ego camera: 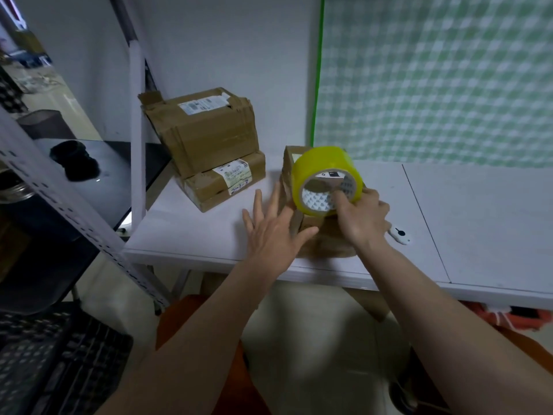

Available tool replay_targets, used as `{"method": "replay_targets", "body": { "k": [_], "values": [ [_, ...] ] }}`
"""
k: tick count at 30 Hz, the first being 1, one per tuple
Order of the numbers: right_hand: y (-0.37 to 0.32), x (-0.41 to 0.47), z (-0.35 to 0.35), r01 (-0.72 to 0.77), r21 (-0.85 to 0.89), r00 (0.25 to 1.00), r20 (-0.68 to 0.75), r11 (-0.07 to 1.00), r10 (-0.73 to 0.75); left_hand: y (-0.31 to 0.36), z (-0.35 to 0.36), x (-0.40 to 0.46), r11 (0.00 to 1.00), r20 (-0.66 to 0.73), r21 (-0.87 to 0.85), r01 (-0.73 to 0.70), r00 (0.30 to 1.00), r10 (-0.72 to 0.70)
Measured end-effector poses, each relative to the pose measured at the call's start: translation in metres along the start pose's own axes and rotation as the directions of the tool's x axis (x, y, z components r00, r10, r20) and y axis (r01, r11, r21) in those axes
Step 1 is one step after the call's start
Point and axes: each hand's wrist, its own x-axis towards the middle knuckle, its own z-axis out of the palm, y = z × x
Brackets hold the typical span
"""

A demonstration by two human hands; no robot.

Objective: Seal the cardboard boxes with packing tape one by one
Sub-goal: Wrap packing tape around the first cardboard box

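Right hand [360, 218] grips the yellow tape roll [324, 181], thumb in its core, hiding most of the small box [326, 245] beneath. Left hand [273, 232] lies spread flat, fingers straight, against that box's left side.

This looks like a small packing room. Brown boxes with shipping labels [209, 139] sit stacked on a white table [478, 223]. A grey metal shelf rack [68, 205] stands beside it. A green checked cloth [434, 79] hangs on the wall.
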Motion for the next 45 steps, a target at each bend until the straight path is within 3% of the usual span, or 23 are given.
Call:
{"method": "replay_targets", "body": {
  "k": [5,10,14,18,26,29,33,40,45],
  "values": [
    [0.007,0.001,-0.003,0.175,-0.092,0.983,-0.034,0.98,-0.179,-0.017,0.009,-0.008,0.978,0.006,0.204,0.043,0.999,-0.045],
    [0.017,0.013,-0.022,0.178,-0.027,0.973,-0.147,0.984,-0.18,-0.01,-0.002,0.0,0.979,0.031,0.195,0.058,0.997,-0.065],
    [0.014,0.011,-0.016,0.197,0.009,0.973,-0.126,0.98,-0.194,0.016,-0.007,0.014,0.983,0.005,0.175,-0.058,0.998,0.058],
    [0.015,0.003,-0.001,0.091,0.18,0.995,-0.061,0.979,-0.081,0.014,-0.004,0.01,0.982,0.044,0.183,-0.035,0.999,0.027],
    [0.019,0.002,0.002,0.236,0.089,0.969,-0.093,0.968,-0.228,0.01,0.001,0.007,0.974,0.056,0.226,-0.017,0.998,0.005],
    [0.029,0.018,-0.017,0.16,0.244,0.975,-0.19,0.957,-0.114,0.006,0.0,0.007,0.971,0.067,0.241,-0.011,0.998,-0.005],
    [0.035,0.028,-0.028,0.015,0.472,0.991,-0.125,0.881,0.051,0.007,-0.001,0.008,0.968,0.087,0.25,-0.006,0.996,-0.016],
    [0.031,0.02,-0.006,-0.065,0.555,0.998,0.018,0.83,0.066,0.022,-0.001,0.009,0.928,0.142,0.366,-0.075,0.99,0.024],
    [0.031,0.022,-0.003,-0.02,0.499,0.995,-0.071,0.866,0.064,0.035,0.008,0.011,0.939,0.133,0.325,-0.111,0.989,0.071]
  ]
}}
